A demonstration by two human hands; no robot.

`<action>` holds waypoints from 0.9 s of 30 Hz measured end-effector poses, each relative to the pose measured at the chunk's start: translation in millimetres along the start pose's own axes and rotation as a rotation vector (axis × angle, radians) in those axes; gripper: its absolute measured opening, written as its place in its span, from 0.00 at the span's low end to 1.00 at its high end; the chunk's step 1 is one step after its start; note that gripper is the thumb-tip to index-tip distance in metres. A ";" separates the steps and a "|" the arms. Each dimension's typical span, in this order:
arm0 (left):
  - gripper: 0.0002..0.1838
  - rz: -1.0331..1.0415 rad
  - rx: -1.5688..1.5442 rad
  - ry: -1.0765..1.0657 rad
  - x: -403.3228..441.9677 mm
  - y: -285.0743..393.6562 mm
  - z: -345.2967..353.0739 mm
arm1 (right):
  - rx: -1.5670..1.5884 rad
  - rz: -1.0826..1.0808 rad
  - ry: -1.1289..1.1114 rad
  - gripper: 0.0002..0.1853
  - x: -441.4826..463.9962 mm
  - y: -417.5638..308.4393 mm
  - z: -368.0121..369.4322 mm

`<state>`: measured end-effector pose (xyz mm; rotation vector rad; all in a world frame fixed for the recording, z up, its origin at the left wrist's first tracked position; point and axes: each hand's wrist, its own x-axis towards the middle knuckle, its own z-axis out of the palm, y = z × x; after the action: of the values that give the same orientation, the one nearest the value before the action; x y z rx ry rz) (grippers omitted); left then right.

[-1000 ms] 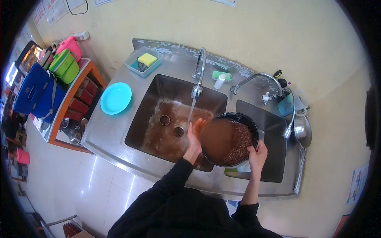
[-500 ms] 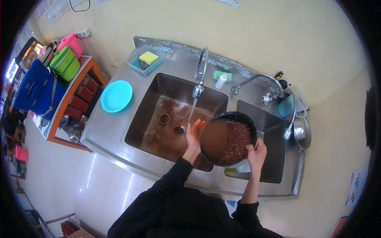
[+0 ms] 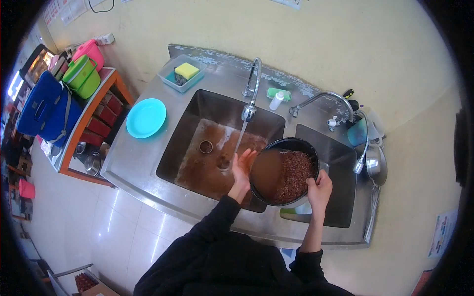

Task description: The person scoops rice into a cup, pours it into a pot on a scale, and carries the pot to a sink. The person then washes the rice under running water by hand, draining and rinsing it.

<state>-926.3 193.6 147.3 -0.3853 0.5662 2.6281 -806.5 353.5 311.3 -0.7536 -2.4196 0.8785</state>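
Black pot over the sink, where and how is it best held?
Probably grip the black pot by opposite rim sides: right hand from the right, thumb over the edge; left hand from the left, supporting the lower side. It's round and tilts left, brown liquid gathered there.

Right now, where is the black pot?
In the head view, right of centre, the black pot is between the left hand and right hand, above the divider between the two sink basins.

Brown water (image 3: 266,170) in pot (image 3: 295,143) drawn back, more grains (image 3: 297,175) bared; sink drain (image 3: 223,163) murkier, seemingly under brown runoff (image 3: 195,170).
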 end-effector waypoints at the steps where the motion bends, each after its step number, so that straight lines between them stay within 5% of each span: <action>1: 0.31 0.002 -0.001 -0.006 1.0 -1.1 -1.6 | -0.001 0.000 0.001 0.11 -0.3 -2.8 -0.8; 27: 0.34 -0.032 0.072 -0.021 1.7 -1.4 -10.9 | -0.029 -0.012 -0.001 0.11 -3.6 -19.5 3.2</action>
<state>-925.3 190.5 136.7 -0.3418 0.6409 2.5698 -812.1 337.3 321.5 -0.7490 -2.4401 0.8416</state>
